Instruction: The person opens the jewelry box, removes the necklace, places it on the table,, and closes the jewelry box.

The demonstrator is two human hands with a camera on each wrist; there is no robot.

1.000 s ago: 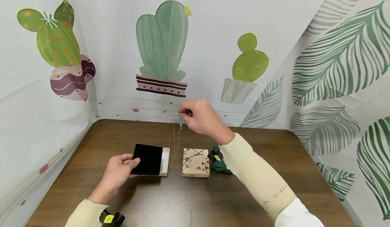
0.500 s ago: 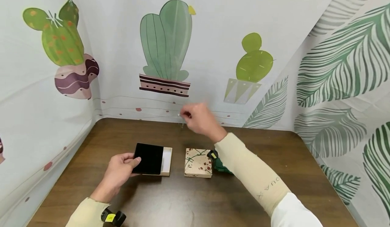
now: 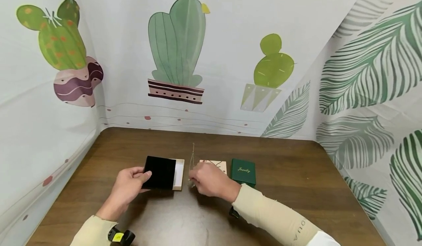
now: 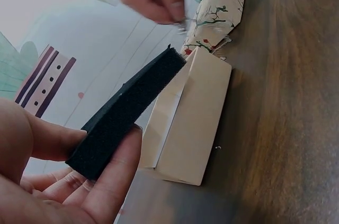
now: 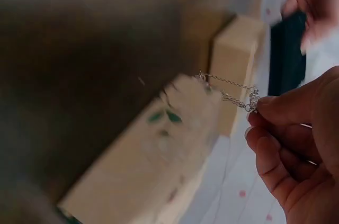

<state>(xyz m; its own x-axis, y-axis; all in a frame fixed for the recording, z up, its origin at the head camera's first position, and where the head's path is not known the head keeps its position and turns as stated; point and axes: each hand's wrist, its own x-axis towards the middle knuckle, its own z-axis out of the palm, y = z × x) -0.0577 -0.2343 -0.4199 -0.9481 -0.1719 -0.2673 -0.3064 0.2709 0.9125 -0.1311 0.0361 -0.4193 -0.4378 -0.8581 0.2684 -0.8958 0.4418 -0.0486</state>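
My left hand (image 3: 126, 183) pinches a black foam pad (image 3: 160, 172) between thumb and fingers. In the left wrist view the pad (image 4: 124, 113) is tilted above an open cardboard box base (image 4: 197, 121), whose white inside (image 3: 178, 174) shows at the right in the head view. My right hand (image 3: 209, 178) is just right of that box, low over the table. Thumb and forefinger pinch a thin silver-coloured necklace (image 5: 229, 82) at one end. Part of its chain (image 3: 193, 152) stretches toward the back of the table in the head view.
A flower-patterned box lid (image 3: 220, 164) is partly hidden behind my right hand. To its right sits a dark green box (image 3: 243, 171) marked "Jewelry". The brown table (image 3: 280, 194) ends at a cactus-print curtain (image 3: 227, 55).
My right hand has come down toward the table with the necklace, which hung in the air before. The green box is now uncovered. My left hand keeps its grip on the foam pad.
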